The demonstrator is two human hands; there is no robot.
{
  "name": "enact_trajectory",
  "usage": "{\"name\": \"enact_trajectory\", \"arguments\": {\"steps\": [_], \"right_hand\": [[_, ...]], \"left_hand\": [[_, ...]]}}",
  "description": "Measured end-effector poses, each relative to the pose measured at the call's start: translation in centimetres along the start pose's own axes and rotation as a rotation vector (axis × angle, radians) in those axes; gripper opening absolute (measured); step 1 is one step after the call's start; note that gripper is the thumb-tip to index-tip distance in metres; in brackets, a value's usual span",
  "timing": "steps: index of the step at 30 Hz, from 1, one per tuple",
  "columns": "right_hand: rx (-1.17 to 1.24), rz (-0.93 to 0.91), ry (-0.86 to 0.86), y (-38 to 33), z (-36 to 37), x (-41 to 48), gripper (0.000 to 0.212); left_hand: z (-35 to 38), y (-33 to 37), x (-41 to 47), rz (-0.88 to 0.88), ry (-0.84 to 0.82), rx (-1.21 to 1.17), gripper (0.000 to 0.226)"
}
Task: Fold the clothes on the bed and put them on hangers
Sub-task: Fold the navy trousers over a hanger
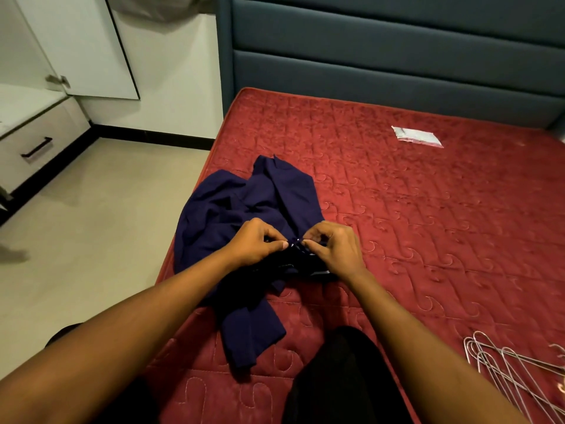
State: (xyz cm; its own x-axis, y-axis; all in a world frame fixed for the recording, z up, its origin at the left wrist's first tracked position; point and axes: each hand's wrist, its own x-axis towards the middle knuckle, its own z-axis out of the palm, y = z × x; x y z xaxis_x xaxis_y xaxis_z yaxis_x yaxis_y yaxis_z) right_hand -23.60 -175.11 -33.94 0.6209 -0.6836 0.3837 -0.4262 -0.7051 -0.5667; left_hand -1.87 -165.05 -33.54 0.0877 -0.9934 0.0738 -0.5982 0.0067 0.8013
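Observation:
A crumpled navy blue garment [232,209] lies near the left edge of the red quilted mattress [412,209]. My left hand [260,243] and my right hand [333,246] meet over its middle. Both pinch a small spot of the fabric between thumb and fingertips, almost touching each other. What exactly sits between the fingertips is too small to tell. Several metal wire hangers [516,371] lie in a pile at the lower right of the mattress, well away from both hands.
A small clear plastic packet [417,136] lies at the far side of the mattress. A padded grey-blue headboard [397,50] stands behind. Left of the bed are beige floor [91,224], a drawer unit [39,142] and a white door [85,47]. Dark-clothed legs [342,377] rest on the near mattress.

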Motion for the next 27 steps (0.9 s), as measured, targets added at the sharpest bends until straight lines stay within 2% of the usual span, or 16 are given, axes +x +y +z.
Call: {"name": "enact_trajectory", "arguments": {"steps": [4,8,13,17,20,23,25,27], "right_hand": [[0.023,-0.081,-0.108,-0.3,-0.1,0.5,0.013],[0.003,-0.117,-0.160,-0.7,-0.1,0.7,0.014],[-0.048,-0.087,-0.119,-0.8,-0.1,0.6,0.015],[-0.126,-0.060,-0.004,-1.0,0.2,0.1,0.015],[-0.092,-0.025,0.062,-0.6,0.3,0.2,0.012],[-0.191,0.069,0.220,-1.3,0.7,0.1,0.021],[-0.211,0.308,0.338,-2.7,0.8,0.4,0.031],[-0.047,0.510,0.320,-3.3,0.8,1.1,0.039]], "left_hand": [[0.7,-0.3,0.1,-0.019,0.163,-0.042,0.008],[1.3,-0.5,0.4,-0.006,0.140,-0.064,0.009],[1.5,-0.6,0.6,0.027,0.054,-0.102,0.010],[0.9,-0.6,0.8,0.038,0.036,-0.126,0.009],[0.5,-0.7,1.1,0.031,0.028,-0.115,0.009],[0.5,0.2,1.5,0.031,0.069,-0.134,0.009],[0.5,1.3,2.3,0.020,0.112,-0.176,0.009],[0.3,2.7,3.1,0.018,0.148,-0.253,0.010]]}}
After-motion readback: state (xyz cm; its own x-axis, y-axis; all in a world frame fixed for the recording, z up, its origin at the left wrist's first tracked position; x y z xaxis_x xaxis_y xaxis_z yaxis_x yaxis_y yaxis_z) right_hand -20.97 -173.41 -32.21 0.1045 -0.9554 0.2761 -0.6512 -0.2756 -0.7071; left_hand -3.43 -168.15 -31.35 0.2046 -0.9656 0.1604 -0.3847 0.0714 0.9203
